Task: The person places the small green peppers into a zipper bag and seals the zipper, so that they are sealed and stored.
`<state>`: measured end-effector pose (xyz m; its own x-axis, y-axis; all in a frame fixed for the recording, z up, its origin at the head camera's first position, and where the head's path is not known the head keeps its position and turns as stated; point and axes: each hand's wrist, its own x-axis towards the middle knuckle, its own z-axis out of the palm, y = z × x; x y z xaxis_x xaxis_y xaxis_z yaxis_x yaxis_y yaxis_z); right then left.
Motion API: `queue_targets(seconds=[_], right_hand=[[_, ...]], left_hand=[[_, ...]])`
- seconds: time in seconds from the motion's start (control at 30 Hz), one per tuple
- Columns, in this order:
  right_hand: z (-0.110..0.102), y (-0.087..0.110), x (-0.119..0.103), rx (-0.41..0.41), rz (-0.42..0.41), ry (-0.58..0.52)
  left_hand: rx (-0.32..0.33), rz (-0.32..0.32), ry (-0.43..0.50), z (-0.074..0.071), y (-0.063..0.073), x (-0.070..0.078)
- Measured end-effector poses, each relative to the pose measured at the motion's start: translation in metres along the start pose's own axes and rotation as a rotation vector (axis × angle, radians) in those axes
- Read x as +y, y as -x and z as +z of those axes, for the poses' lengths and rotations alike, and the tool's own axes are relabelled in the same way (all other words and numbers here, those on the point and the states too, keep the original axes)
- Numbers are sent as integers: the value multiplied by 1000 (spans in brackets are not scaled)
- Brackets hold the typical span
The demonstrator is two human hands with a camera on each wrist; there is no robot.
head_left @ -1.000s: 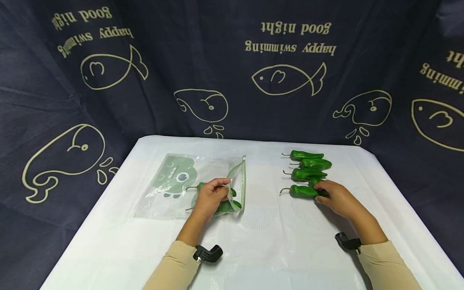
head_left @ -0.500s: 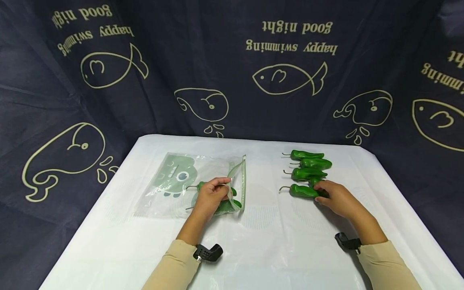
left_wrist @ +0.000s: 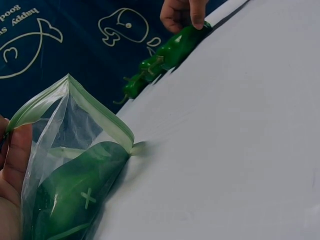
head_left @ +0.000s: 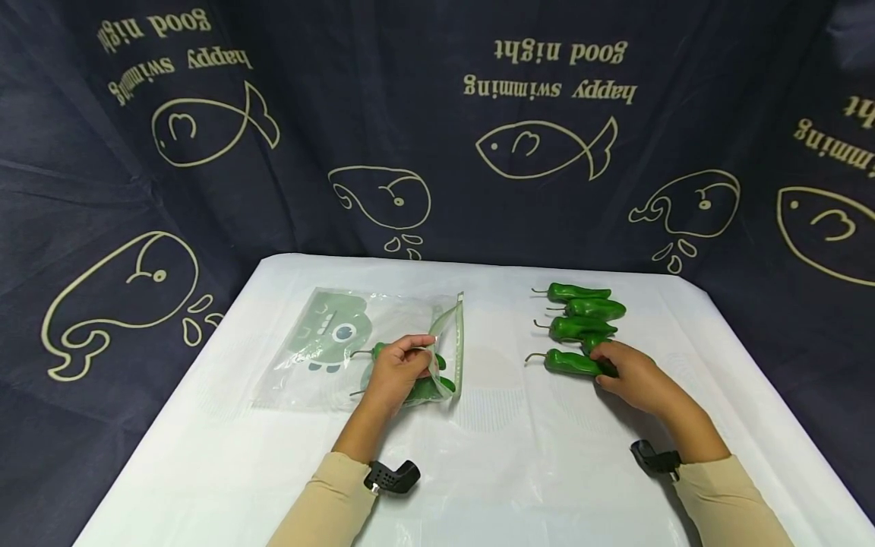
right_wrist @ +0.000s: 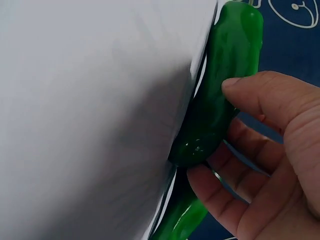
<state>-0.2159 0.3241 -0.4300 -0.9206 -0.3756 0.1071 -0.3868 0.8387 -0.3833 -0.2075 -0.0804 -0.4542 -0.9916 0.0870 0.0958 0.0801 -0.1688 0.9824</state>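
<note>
A clear zip bag [head_left: 403,308] with a green cartoon print lies flat on the left, its mouth facing right. My left hand [head_left: 395,372] pinches the upper layer at the mouth and lifts it, so the opening gapes. Inside, green peppers [head_left: 429,390] show through the plastic, partly covered by the hand; one pepper [left_wrist: 75,190] fills the left wrist view's bag. My right hand [head_left: 636,376] grips the nearest pepper [head_left: 569,362] of the right-hand group by its stemless end. In the right wrist view the thumb presses one side of that pepper [right_wrist: 220,90], with fingers along the other.
Beyond the held pepper, more green peppers [head_left: 577,292] lie in a loose column, stems pointing left. One pepper [right_wrist: 187,212] sits close by the right fingertips. A white cloth covers the table [head_left: 506,471]. A dark printed curtain [head_left: 424,91] hangs behind it.
My right hand has shifted very slightly left with the nearest pepper, its fingers closer around the end. The left hand and the bag stay as they were.
</note>
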Motion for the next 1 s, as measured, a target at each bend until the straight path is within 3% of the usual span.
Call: queue_targets(seconds=[0.3, 1.0], right_hand=[[-2, 0, -1, 3, -37, 11], [-5, -10, -27, -7, -130, -6]], left_hand=[[7, -12, -3, 1, 1, 1], [-7, 15, 15, 1, 0, -2]])
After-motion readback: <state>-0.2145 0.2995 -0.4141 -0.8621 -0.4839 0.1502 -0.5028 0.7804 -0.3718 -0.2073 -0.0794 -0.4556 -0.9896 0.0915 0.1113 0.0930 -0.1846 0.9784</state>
